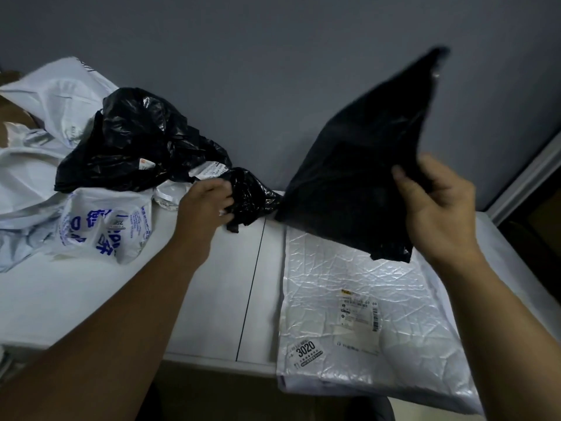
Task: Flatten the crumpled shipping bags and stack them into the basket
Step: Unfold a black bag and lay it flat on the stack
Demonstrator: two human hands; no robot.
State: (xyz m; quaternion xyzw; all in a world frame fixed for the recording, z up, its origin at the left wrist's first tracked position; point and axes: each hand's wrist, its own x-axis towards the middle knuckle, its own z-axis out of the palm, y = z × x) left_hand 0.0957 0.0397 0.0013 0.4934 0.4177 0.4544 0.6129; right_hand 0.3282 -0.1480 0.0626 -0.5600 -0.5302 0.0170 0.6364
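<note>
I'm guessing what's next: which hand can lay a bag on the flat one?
Probably right: right hand holds a spread black bag above the silver bag; left hand grips a crumpled bag.

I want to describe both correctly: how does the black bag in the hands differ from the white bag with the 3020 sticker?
The black bag is held in the air by the left hand and right hand; the white bag lies flat on the table. The black bag shows no label here; the white bag bears a label and the sticker. Both are wrinkled plastic.
</note>
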